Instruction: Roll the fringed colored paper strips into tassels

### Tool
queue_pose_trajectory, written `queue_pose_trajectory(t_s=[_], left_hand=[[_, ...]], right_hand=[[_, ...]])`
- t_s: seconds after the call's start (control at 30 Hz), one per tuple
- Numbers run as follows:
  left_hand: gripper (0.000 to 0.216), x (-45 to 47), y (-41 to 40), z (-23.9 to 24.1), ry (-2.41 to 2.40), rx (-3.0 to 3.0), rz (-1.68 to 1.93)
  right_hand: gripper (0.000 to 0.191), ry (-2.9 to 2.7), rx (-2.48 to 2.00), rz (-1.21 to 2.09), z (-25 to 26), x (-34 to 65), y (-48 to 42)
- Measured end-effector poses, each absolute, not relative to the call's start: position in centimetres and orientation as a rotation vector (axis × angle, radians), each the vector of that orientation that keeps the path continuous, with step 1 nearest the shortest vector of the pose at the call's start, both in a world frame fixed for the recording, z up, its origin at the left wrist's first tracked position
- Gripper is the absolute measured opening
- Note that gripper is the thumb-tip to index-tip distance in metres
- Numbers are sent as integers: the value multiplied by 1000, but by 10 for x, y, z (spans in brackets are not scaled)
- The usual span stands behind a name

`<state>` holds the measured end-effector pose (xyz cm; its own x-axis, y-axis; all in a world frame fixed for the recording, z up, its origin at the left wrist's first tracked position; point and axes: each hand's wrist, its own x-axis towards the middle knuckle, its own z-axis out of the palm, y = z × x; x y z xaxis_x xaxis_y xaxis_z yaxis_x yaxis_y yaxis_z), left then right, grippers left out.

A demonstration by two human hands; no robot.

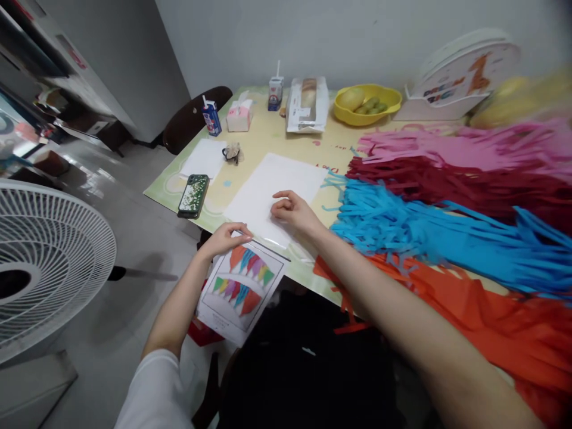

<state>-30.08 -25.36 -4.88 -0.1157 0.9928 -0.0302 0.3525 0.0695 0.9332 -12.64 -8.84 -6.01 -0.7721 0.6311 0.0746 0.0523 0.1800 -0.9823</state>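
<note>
My left hand (pixel 227 237) grips the top edge of a printed sheet (pixel 239 288) that shows coloured pennant flags; the sheet hangs off the table's near edge. My right hand (pixel 292 210) rests loosely curled on a blank white sheet (pixel 272 193) lying on the table; nothing shows between its fingers. To the right of my right arm lie fringed paper sheets in blue (pixel 429 229), orange (pixel 491 316), dark red (pixel 469 187) and pink (pixel 456 149).
A phone (pixel 193 195) lies near the table's left edge, beside another white sheet (pixel 204 158). At the back stand two drink cartons (pixel 211 115), a tissue pack (pixel 239 115), bagged bread (pixel 307 104) and a yellow fruit bowl (pixel 367 103). A white fan (pixel 42 262) stands at my left.
</note>
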Motion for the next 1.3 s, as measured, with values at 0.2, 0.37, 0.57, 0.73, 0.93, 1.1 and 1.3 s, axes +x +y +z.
queue_pose_trajectory(t_s=[0.2, 0.37, 0.57, 0.73, 0.93, 1.1, 1.3], left_hand=[[18, -233, -291, -27, 1732, 1281, 1485], [10, -140, -293, -31, 1741, 1291, 1555], [12, -93, -278, -30, 1632, 1528, 1462], [11, -78, -273, -19, 1609, 1585, 1414], [10, -71, -272, -15, 1636, 1588, 1369], [11, -72, -273, -12, 1625, 1579, 1363], [11, -74, -274, -9, 1578, 1583, 1367]], right_hand=[[46, -1489, -620, 1775, -13, -64, -105], [38, -1535, -685, 1705, 14, 23, -166], [32, -1792, -910, 1427, -4, 84, -209], [32, -1800, -1001, 1258, -6, 98, -209], [32, -1941, -1014, 959, -7, 98, -209], [30, -2056, -936, 641, -8, 99, -208], [18, -2248, -669, 418, -12, 112, -201]])
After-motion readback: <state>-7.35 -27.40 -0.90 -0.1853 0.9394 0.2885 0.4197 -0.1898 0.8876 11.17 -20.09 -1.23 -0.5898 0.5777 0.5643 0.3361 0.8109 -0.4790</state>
